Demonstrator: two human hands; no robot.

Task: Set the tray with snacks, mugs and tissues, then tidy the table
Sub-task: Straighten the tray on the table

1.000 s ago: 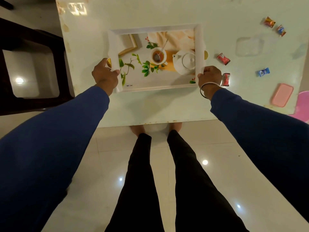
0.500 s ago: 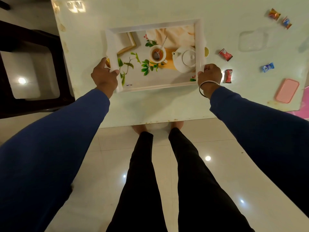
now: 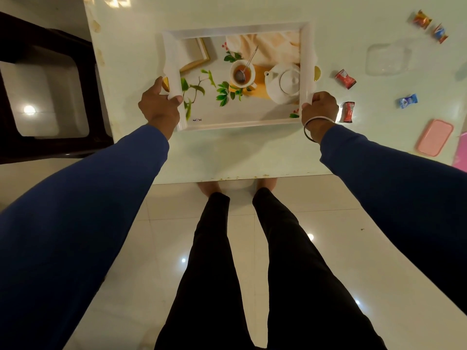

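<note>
A white rectangular tray [image 3: 236, 28] printed with a teapot, a cup and leaves lies on the pale glass table [image 3: 242, 152]. Nothing real stands in it. My left hand [image 3: 158, 104] grips its left rim and my right hand [image 3: 319, 108] grips its right rim near the front corner. Wrapped snacks lie loose to the right: a red one [image 3: 348, 111] beside my right hand, another red one [image 3: 345, 79], a blue one [image 3: 408, 100], and two [image 3: 421, 19] [image 3: 440, 33] at the far right.
A clear plastic container [image 3: 386, 59] and a pink lid [image 3: 434, 137] lie right of the tray. A dark chair [image 3: 45, 97] stands left of the table. The table's front edge is just past my legs, with shiny floor tiles below.
The tray has slid a little farther onto the table, away from me, with both hands still on its rims. The view has shifted slightly.
</note>
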